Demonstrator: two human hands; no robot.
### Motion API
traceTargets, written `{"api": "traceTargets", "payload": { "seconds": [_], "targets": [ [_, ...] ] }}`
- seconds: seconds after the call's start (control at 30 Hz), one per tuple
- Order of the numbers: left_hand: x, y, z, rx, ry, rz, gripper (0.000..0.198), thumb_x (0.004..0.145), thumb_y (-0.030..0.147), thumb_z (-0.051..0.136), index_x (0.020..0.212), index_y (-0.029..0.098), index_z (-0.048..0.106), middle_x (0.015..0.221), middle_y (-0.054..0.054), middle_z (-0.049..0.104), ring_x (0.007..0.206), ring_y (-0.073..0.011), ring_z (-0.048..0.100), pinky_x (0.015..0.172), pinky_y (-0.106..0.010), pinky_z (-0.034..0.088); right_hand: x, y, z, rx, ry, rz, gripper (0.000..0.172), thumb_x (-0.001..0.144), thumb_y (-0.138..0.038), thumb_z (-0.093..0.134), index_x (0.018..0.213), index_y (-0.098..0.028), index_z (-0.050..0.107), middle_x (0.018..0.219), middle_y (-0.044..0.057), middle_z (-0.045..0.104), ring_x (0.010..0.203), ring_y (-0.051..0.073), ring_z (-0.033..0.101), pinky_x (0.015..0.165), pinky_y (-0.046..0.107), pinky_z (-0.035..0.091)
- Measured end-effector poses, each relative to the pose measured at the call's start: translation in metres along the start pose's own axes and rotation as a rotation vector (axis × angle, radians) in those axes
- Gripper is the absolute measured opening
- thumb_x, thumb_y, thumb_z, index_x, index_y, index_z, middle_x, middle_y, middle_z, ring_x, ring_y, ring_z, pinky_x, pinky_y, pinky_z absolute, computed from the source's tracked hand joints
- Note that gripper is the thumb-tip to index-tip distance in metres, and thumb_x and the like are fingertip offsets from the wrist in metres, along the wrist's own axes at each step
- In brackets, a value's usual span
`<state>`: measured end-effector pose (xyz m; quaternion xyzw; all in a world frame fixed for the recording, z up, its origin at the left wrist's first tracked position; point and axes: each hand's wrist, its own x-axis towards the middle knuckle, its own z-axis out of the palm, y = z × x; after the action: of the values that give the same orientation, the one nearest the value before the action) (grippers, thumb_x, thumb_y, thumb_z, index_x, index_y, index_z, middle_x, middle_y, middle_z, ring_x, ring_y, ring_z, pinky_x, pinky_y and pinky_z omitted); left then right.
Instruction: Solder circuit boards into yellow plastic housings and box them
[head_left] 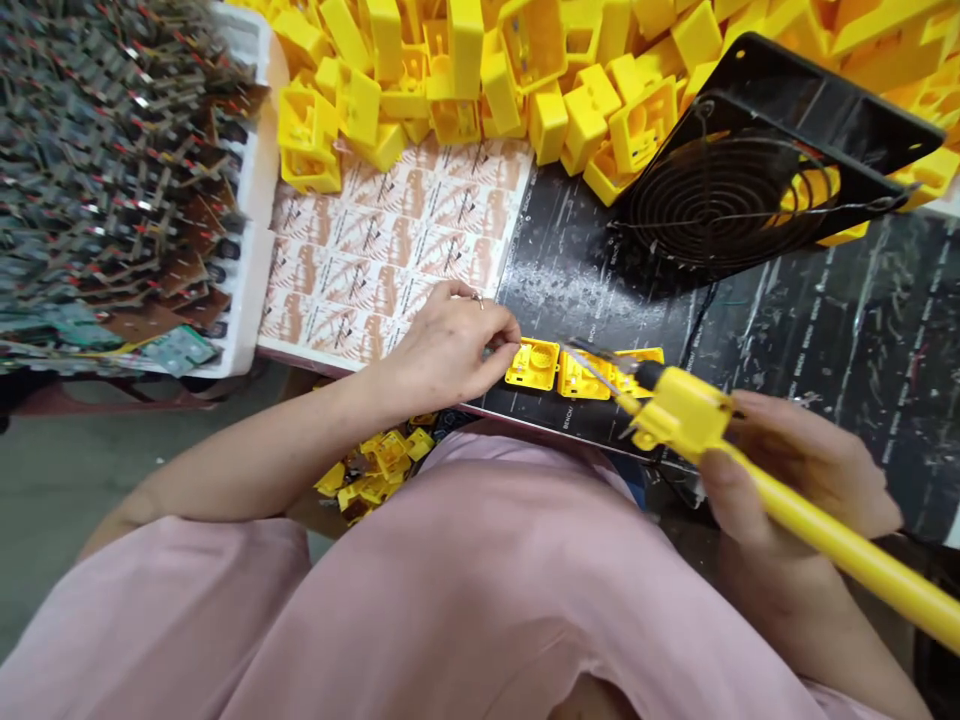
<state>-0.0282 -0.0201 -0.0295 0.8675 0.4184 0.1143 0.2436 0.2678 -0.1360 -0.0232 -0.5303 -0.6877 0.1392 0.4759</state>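
Three small yellow plastic cases lie in a row at the bench's front edge: a left case (534, 365), a middle case (583, 378) and a right case (651, 357), partly covered. My left hand (457, 345) rests beside the left case, thumb and forefinger pinched at its left edge. Whatever is between those fingertips is too small to make out. My right hand (795, 470) is closed around a yellow tool that looks like a soldering iron (686, 410), with a long handle and a blocky head. Its thin metal tip points left over the middle case.
A heap of yellow cases (450, 60) covers the back. Circuit boards (120, 180) fill a white foam tray (259, 150) at left. A black fan (750, 170) stands tilted at back right. Printed sheets (375, 250) lie on the bench (825, 330). More yellow pieces (382, 465) sit below its edge.
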Motion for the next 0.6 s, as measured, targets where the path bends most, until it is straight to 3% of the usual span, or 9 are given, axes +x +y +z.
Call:
{"api": "traceTargets", "payload": {
  "seconds": [0.1,0.23,0.53,0.6],
  "targets": [
    [0.003,0.004,0.000,0.128,-0.007,0.029,0.028,0.095,0.026,0.047,0.087,0.018,0.072,0.072,-0.004,0.074,0.070,-0.0202,0.067,0.102,-0.047,0.046,0.006,-0.015,0.017,0.090,-0.105,-0.132,0.047,0.083,-0.015,0.085,0.126,-0.027,0.071,0.082,-0.001,0.076,0.067,0.019,0.074,0.056,0.031,0.064],
    [0.007,0.006,-0.001,0.224,-0.028,0.049,0.029,0.095,0.026,0.046,0.085,0.018,0.073,0.069,-0.005,0.072,0.067,-0.0204,0.066,0.099,-0.046,0.048,0.015,-0.017,0.022,0.100,-0.173,-0.266,0.027,0.086,-0.010,0.081,0.104,-0.024,0.067,0.076,-0.002,0.072,0.063,0.015,0.071,0.052,0.028,0.062],
    [0.012,0.006,-0.004,0.294,-0.074,0.087,0.030,0.094,0.026,0.046,0.082,0.019,0.072,0.065,-0.003,0.070,0.067,-0.0202,0.066,0.099,-0.045,0.048,0.020,-0.017,0.016,-0.027,-0.307,-0.372,0.026,0.084,-0.009,0.083,0.096,-0.022,0.063,0.081,0.000,0.074,0.067,0.012,0.072,0.059,0.021,0.062],
    [0.013,0.006,-0.004,0.294,-0.082,0.085,0.031,0.093,0.025,0.045,0.081,0.019,0.073,0.066,-0.004,0.071,0.067,-0.0200,0.065,0.098,-0.045,0.048,0.022,-0.019,0.010,-0.042,-0.319,-0.285,0.018,0.089,-0.013,0.079,0.093,-0.023,0.065,0.080,-0.001,0.073,0.067,0.012,0.072,0.061,0.021,0.062]
  ]
}}
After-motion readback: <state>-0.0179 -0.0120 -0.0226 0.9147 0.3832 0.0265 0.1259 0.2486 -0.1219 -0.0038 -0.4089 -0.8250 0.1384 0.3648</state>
